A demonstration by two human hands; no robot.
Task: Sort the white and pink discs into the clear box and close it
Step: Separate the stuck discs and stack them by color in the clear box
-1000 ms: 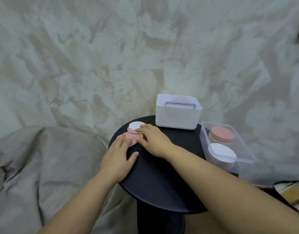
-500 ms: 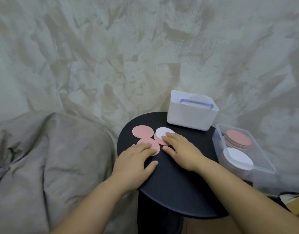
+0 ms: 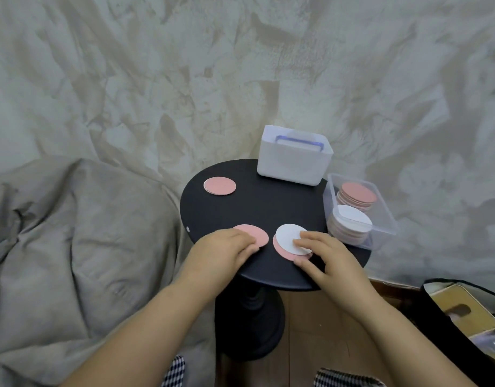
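On the round black table (image 3: 268,208) lie loose discs. One pink disc (image 3: 219,186) sits alone at the far left. My left hand (image 3: 222,254) rests flat with its fingers on a second pink disc (image 3: 254,233) near the front edge. My right hand (image 3: 324,255) presses its fingertips on a white disc (image 3: 289,236) that lies on top of another pink disc (image 3: 282,251). The clear box (image 3: 380,216) stands open at the table's right edge, holding a pink stack (image 3: 358,192) and a white stack (image 3: 352,219).
A white lidded container with a blue handle (image 3: 293,157) stands at the back of the table. Grey cloth (image 3: 73,247) is heaped to the left. A dark bag with a tan item (image 3: 464,317) sits on the floor at lower right.
Both hands have slid discs toward the front edge: the left with a pink disc, the right with the white-on-pink pair. One pink disc stays behind at the far left. The camera has tilted down.
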